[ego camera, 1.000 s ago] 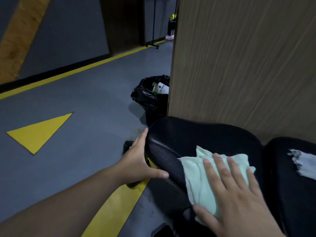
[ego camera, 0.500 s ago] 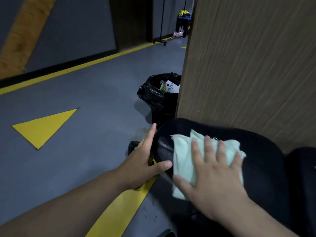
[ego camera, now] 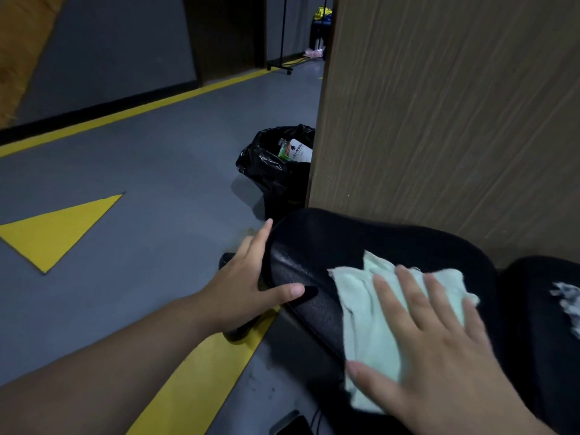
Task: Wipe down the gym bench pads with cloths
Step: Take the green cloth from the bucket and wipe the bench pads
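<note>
The fingers (ego camera: 397, 296) of the right hand (ego camera: 439, 350) are straight and spread apart, pressing flat on a pale green cloth (ego camera: 361, 318). The thumb points left along the cloth's near edge. The cloth lies crumpled on the black bench pad (ego camera: 317, 243), toward the pad's right end. It drapes over the front edge, and its lower part hangs down the side.

The left hand (ego camera: 244, 287) rests against the left end of the same pad. Its fingers are straight and slightly apart along the end edge, and its thumb (ego camera: 284, 291) lies across the front face near the left corner. The two hands do not touch, and bare pad shows between them.

A second black pad (ego camera: 533, 324) sits just beside the first at its right end. It carries a ragged grey-white patch (ego camera: 568, 301), which could be cloth or a tear.

A wooden panel (ego camera: 439, 120) stands behind the bench. A bin lined with a black bag (ego camera: 273, 171) stands by the panel's left edge, beyond the pad's far left corner. The grey floor (ego camera: 157, 171) carries a yellow triangle (ego camera: 59, 227) and a yellow stripe (ego camera: 194, 372).
</note>
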Available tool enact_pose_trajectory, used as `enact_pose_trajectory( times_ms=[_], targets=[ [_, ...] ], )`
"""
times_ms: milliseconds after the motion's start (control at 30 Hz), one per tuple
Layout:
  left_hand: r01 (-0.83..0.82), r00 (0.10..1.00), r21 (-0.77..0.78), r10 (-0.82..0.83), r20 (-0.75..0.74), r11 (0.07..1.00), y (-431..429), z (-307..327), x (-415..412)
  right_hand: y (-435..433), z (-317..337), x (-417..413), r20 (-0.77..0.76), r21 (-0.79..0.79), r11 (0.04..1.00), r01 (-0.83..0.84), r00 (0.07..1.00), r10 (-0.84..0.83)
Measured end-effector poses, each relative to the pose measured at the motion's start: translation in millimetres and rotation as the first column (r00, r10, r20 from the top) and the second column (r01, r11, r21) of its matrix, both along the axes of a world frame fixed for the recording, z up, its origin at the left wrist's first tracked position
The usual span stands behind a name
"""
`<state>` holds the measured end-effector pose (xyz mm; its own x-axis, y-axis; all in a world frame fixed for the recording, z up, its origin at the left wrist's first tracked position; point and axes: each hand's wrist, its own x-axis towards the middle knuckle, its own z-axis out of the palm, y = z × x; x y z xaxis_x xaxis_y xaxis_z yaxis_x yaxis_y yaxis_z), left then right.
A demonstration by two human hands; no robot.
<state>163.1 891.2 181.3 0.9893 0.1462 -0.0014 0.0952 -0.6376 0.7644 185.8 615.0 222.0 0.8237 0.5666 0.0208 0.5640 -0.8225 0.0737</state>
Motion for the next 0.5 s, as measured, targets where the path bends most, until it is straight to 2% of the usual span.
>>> enact_pose_trajectory(
  times_ms=[67,133,267,500],
  targets=[
    [-0.002,1.000,-0.010,0.002,-0.001,1.000,-3,-2,0,-27,-13,-13,0.046,0.118,0.988,0.097,0.994,-0.103],
    [-0.014,1.000,-0.027,0.013,-0.010,1.000,-5,-4,1,-43,-23,-27,0.010,0.206,0.956,0.208,0.977,-0.215],
    [-0.048,0.999,-0.058,0.047,-0.016,0.997,-9,-6,2,-50,-33,-35,0.162,0.085,0.985,0.152,0.973,-0.164],
    [-0.064,0.998,-0.072,0.062,-0.030,0.995,-10,-4,0,7,-15,-19,0.060,0.065,0.994,0.093,0.994,-0.097]
  ],
)
